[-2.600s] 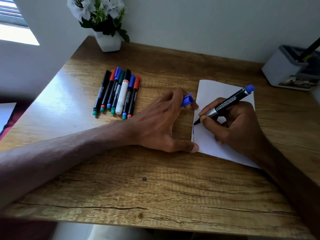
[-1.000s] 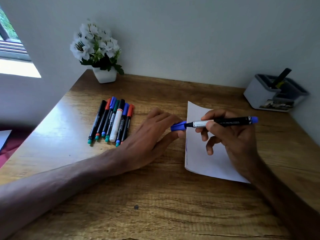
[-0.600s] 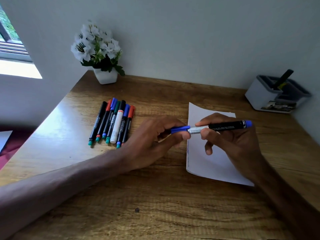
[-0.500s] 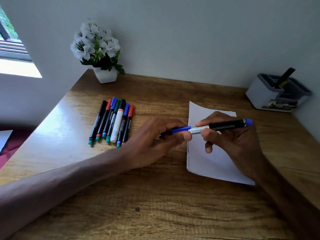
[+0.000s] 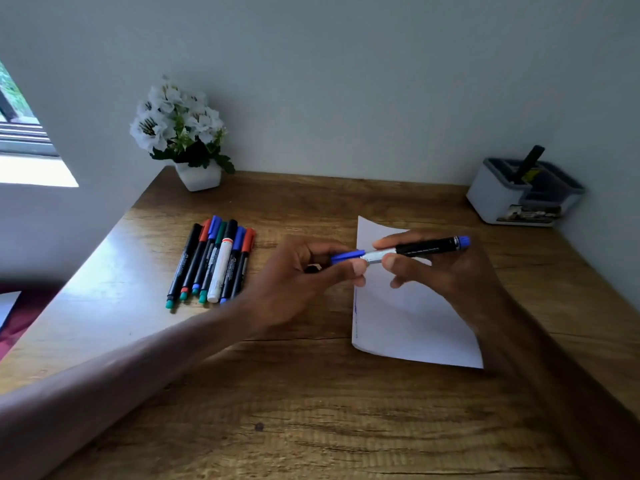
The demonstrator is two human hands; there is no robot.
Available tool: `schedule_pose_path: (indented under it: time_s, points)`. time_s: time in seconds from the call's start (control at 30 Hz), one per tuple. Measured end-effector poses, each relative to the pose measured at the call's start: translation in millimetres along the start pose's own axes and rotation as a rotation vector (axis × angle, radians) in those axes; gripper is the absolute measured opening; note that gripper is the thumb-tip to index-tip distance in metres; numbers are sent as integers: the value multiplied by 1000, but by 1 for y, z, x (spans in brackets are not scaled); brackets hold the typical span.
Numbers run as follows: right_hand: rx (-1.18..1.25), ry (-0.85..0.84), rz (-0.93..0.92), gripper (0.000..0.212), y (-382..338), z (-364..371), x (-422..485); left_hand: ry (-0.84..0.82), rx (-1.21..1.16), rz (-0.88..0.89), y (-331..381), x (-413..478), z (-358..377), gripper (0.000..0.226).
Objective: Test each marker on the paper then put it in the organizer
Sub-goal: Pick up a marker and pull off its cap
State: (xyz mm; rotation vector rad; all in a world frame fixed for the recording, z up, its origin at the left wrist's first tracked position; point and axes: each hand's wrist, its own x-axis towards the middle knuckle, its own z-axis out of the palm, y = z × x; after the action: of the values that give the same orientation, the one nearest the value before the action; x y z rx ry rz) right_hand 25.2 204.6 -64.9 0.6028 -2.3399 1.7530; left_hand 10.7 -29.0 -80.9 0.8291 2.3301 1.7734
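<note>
A blue marker (image 5: 424, 247) with a black barrel is held level above the white paper (image 5: 408, 327). My right hand (image 5: 446, 271) grips its barrel. My left hand (image 5: 304, 275) pinches the blue cap (image 5: 347, 256), which sits on the marker's tip. A short blue line shows near the paper's left edge. A row of several markers (image 5: 216, 259) lies on the desk to the left. The grey organizer (image 5: 519, 194) stands at the back right with one dark marker upright in it.
A white pot of white flowers (image 5: 183, 140) stands at the desk's back left corner. Walls close the desk at the back and right. A window shows at the far left. The wooden desk (image 5: 311, 410) reaches toward me.
The marker was lifted off the paper and turned level. My left hand brought the blue cap to its tip and pushed it on. The view tilted upward.
</note>
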Motion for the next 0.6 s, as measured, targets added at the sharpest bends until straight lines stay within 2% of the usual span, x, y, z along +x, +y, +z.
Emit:
schedule_pose_path:
  time_s: [0.23, 0.33, 0.47, 0.6]
  points:
    - [-128, 100, -40, 28, -4, -18, -2, 155, 20, 21, 7, 13, 11, 24]
    - [-190, 143, -95, 27, -9, -32, -2, 212, -2, 87, 14, 27, 21, 23]
    - [-436, 154, -173, 29, -1, -49, 1, 249, -57, 182, 20, 54, 38, 20]
    - [-676, 268, -75, 44, 17, -66, 4, 223, 61, 186, 26, 80, 61, 25]
